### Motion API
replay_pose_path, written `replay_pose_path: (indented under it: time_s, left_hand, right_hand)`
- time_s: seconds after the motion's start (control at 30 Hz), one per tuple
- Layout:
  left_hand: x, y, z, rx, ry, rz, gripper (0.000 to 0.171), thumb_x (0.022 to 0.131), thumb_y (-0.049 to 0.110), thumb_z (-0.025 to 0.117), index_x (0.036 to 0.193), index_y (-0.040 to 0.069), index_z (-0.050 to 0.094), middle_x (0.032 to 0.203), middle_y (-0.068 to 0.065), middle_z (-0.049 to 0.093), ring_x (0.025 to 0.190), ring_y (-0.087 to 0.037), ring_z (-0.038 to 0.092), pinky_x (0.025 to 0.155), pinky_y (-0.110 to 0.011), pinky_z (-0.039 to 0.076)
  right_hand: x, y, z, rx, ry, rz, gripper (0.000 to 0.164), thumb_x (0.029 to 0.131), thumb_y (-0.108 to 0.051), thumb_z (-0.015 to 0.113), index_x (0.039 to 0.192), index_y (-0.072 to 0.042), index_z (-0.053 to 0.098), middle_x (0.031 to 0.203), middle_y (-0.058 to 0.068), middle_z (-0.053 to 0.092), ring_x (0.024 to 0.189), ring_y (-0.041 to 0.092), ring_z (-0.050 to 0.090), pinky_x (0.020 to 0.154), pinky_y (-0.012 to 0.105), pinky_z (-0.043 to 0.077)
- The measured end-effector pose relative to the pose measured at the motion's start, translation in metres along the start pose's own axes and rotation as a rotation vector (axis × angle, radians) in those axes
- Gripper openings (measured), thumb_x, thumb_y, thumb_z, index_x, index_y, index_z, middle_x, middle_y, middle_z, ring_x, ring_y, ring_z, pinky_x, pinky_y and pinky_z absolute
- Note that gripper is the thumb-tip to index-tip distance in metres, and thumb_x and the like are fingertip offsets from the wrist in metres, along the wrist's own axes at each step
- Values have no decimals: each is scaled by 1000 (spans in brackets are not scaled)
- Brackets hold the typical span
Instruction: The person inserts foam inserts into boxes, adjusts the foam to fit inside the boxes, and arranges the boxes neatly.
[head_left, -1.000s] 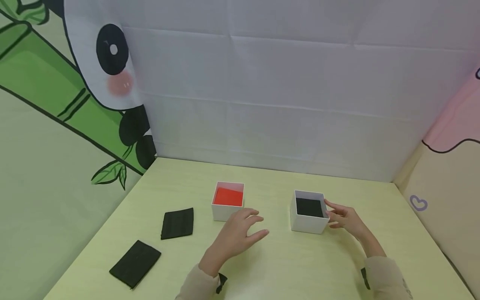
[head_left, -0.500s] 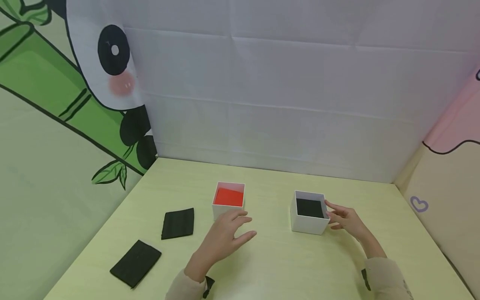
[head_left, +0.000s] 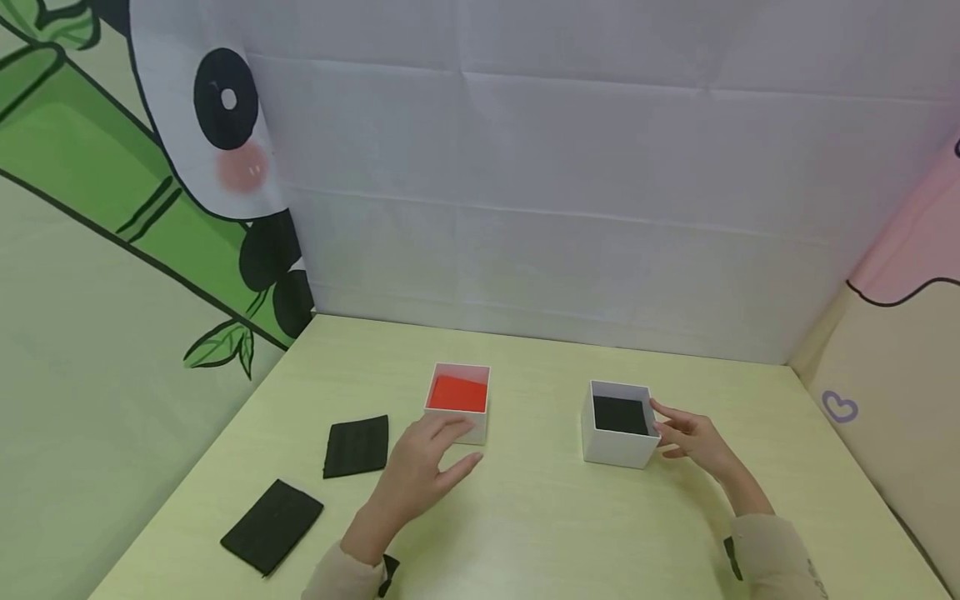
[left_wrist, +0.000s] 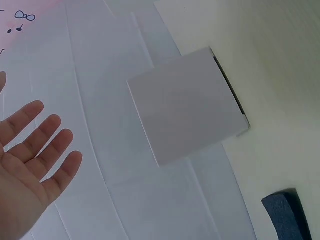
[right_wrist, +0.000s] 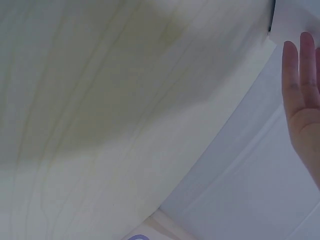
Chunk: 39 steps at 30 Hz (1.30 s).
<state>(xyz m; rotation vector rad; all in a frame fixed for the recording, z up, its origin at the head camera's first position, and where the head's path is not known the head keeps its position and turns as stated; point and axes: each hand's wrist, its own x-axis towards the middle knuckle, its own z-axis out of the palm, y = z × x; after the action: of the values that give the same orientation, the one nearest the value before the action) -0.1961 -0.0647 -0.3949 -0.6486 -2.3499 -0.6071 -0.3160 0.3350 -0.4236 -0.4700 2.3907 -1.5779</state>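
In the head view my left hand (head_left: 418,467) hovers just in front of the left white box (head_left: 459,427), fingers spread and holding nothing. That box has a flat red piece (head_left: 457,393) inside; the left wrist view shows its plain outer wall (left_wrist: 187,107) apart from the fingers. My right hand (head_left: 693,442) rests its fingertips against the right wall of a second white box (head_left: 617,447), which contains a flat black piece (head_left: 619,414). In the right wrist view, the straight fingers (right_wrist: 291,75) reach up to that box's edge (right_wrist: 295,22).
On the table's left part lie two flat black squares: one (head_left: 356,447) beside the left box, another (head_left: 272,527) closer to the front. A white sheet (head_left: 555,200) hangs along the back edge, and panels with cartoon drawings stand at both sides.
My left hand has moved left from the space between the boxes to in front of the left box. My right hand, both boxes and the black squares have stayed in place.
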Motion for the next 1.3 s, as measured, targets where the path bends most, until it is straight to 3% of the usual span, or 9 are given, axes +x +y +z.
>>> replay_pose_path:
  time_s: [0.23, 0.7, 1.0, 1.1, 1.3]
  left_hand:
    - [-9, -15, -10, 68, -23, -14, 41, 72, 29, 72, 106, 8, 64, 107, -8, 57, 101, -22, 52, 80, -42, 44]
    - [-22, -43, -20, 150, -27, -61, 48, 71, 29, 72, 112, 7, 61, 117, -14, 52, 109, -31, 46, 84, -53, 37]
    - [-35, -62, -24, 191, -78, -103, 49, 74, 32, 70, 114, 7, 61, 119, -16, 51, 110, -33, 45, 84, -54, 36]
    - [-38, -70, -25, 208, -114, -140, 51, 74, 33, 71, 117, 9, 59, 122, -17, 49, 112, -34, 43, 84, -55, 34]
    - [-48, -86, -24, 232, -250, -238, 57, 76, 39, 68, 126, 14, 53, 128, -19, 43, 117, -36, 37, 85, -56, 32]
  right_hand:
    - [0, -1, 2, -15, 9, 6, 53, 89, -14, 55, 133, 6, 31, 105, 30, 55, 74, 14, 61, 68, 42, 49]
    - [-1, -1, 1, -10, -10, -5, 52, 91, -12, 52, 133, 7, 28, 106, 34, 52, 76, 21, 61, 69, 42, 49]
    - [1, 0, 1, -15, -11, -5, 51, 91, -11, 52, 133, 7, 29, 102, 31, 55, 74, 19, 62, 69, 41, 49]
    - [1, 0, 1, -19, -11, -2, 52, 90, -11, 52, 133, 7, 29, 102, 31, 55, 75, 21, 62, 69, 41, 49]
    - [0, 0, 0, -23, -12, -5, 52, 90, -12, 53, 133, 7, 29, 103, 32, 55, 75, 23, 62, 69, 40, 50]
